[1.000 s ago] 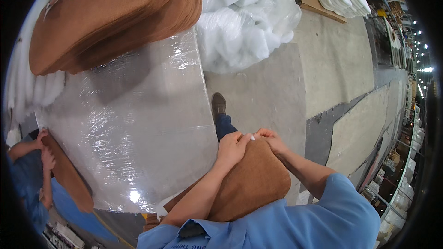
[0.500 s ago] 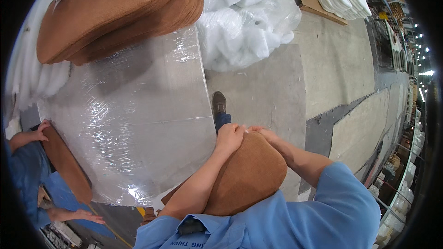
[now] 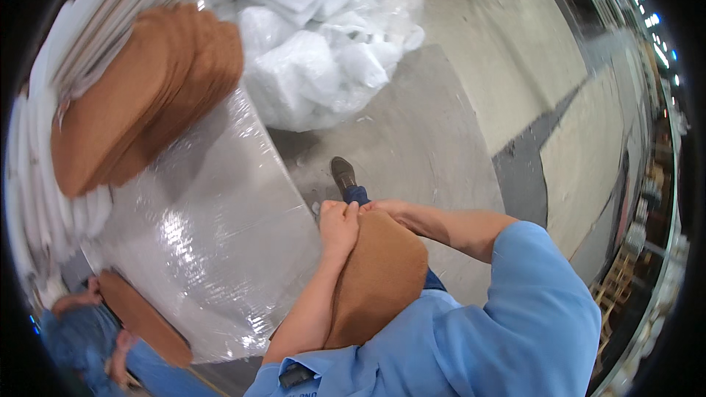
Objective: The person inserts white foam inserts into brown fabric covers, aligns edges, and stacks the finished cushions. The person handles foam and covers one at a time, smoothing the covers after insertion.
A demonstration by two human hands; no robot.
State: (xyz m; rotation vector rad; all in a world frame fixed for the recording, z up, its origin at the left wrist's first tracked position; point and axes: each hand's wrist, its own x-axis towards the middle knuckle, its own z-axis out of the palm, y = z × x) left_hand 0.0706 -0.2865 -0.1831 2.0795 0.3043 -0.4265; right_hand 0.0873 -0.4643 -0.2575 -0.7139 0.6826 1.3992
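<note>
Both hands | left hand (image 3: 338, 224), right hand (image 3: 386, 208) fingers curled, pinching brown pad (image 3: 379, 279) top edge

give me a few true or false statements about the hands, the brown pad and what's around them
1. Both hands hold the top edge of a brown pad. True: the left hand and right hand meet at its upper rim.
2. The pad is white. False: it is brown.
3. A stack of brown pads lies on the plastic-wrapped surface. True.
4. The floor ahead is bare of any plastic. False: a heap of white plastic wrap lies there.
5. Nobody else is in view. False: another person in blue at lower left holds a second brown pad.
</note>
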